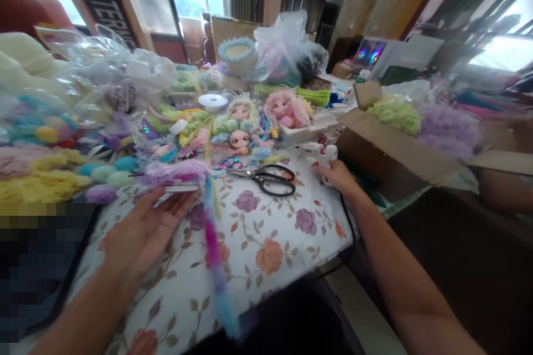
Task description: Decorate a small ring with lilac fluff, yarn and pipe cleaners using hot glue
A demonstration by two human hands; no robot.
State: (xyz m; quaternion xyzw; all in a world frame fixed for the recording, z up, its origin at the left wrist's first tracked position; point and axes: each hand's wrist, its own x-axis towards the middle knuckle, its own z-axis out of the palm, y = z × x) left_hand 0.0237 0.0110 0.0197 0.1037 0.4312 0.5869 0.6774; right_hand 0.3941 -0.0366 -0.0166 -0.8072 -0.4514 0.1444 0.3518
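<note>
On the left, my left hand (144,230) is closed around a thin white-edged piece topped with fluffy lilac trim (177,172); its exact kind is blurred. From its right end a fuzzy pink-and-blue strip (214,249) hangs down over the table's front edge. My right hand (338,176) grips a white hot glue gun (328,154), its nozzle pointing left. A black cord runs from it down the table's right side. Between my hands lie black-handled scissors (270,180), blades to the left, touching neither hand.
Doll heads (285,108) with pastel hair sit behind the scissors, near a white ribbon spool (213,101). Pompoms (112,173) and plastic-bagged supplies crowd the left. An open cardboard box (400,147) stands right, beside another person's arm (506,183). A flowered cloth (266,227) covers the table.
</note>
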